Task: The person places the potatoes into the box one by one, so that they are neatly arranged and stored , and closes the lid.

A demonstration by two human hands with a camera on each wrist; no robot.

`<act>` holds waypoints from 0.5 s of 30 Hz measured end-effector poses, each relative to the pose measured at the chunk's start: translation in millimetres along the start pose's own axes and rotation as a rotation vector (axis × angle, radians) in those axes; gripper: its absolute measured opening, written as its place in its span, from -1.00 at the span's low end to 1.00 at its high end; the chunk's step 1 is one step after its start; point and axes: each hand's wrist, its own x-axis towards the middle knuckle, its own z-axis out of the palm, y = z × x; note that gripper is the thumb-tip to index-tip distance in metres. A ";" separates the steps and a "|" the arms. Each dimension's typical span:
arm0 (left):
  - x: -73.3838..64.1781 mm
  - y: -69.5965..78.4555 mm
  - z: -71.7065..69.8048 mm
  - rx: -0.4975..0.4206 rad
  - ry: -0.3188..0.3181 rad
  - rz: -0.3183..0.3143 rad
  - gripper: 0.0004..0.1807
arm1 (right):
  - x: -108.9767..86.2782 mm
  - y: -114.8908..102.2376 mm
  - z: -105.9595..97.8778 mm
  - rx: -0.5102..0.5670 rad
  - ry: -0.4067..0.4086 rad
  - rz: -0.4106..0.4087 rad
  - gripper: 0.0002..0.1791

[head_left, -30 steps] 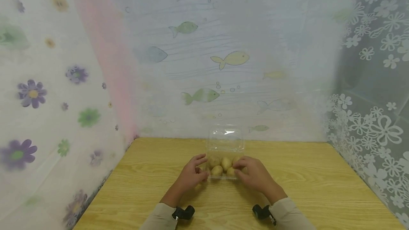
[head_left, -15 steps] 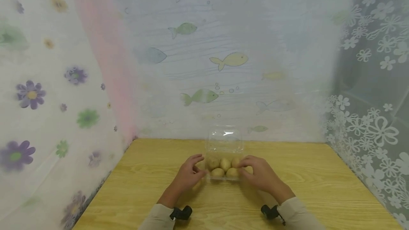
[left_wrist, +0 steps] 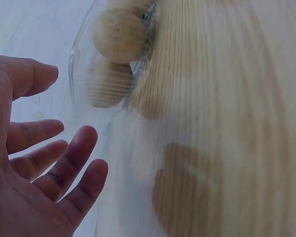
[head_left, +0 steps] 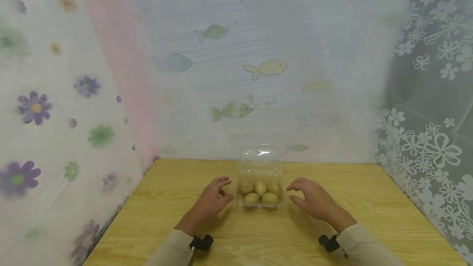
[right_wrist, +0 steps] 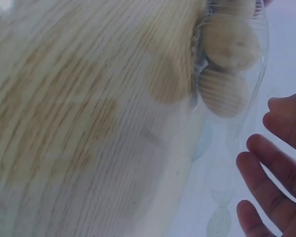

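Observation:
Several potatoes (head_left: pixel 260 189) sit in two rows inside a clear plastic clamshell box (head_left: pixel 280 206). Its hinged lid (head_left: pixel 260 158) stands up at the back. To the left of the box, my left hand (head_left: pixel 211 200) has its fingers spread and relaxed, holding nothing. On the right side, my right hand (head_left: pixel 314 198) hangs with loosely bent fingers, apart from the box. The left wrist view shows the left fingers (left_wrist: pixel 79 148) clear of the box wall, with potatoes (left_wrist: pixel 119 35) behind it. In the right wrist view, a gap separates the right fingers (right_wrist: pixel 266 187) from the potatoes (right_wrist: pixel 231 42).
The box stands on a wood-grain table (head_left: pixel 251 241) near its back edge. Behind it hangs a pale fish-printed curtain (head_left: pixel 221 73). Flower-printed sheets close off the left (head_left: pixel 55 134) and right (head_left: pixel 436 143) sides. Each wrist carries a small black camera.
The right hand has let go of the potatoes and moved right, out of the box. My left hand has drawn slightly left, away from the box's side.

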 end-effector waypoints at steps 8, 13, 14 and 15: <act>18.2 -2.9 -6.2 -0.029 -0.015 -0.062 -0.32 | 17.5 18.4 2.3 0.139 -0.065 0.172 -0.53; 35.3 -2.9 -5.8 -0.059 0.003 -0.151 -0.37 | 32.7 24.7 3.5 0.192 -0.092 0.227 -0.45; 38.7 -3.0 -5.2 -0.063 0.007 -0.161 -0.39 | 35.5 25.3 4.0 0.202 -0.102 0.241 -0.43; 41.7 -2.9 -4.7 -0.068 0.011 -0.174 -0.39 | 38.0 25.8 4.8 0.215 -0.112 0.257 -0.41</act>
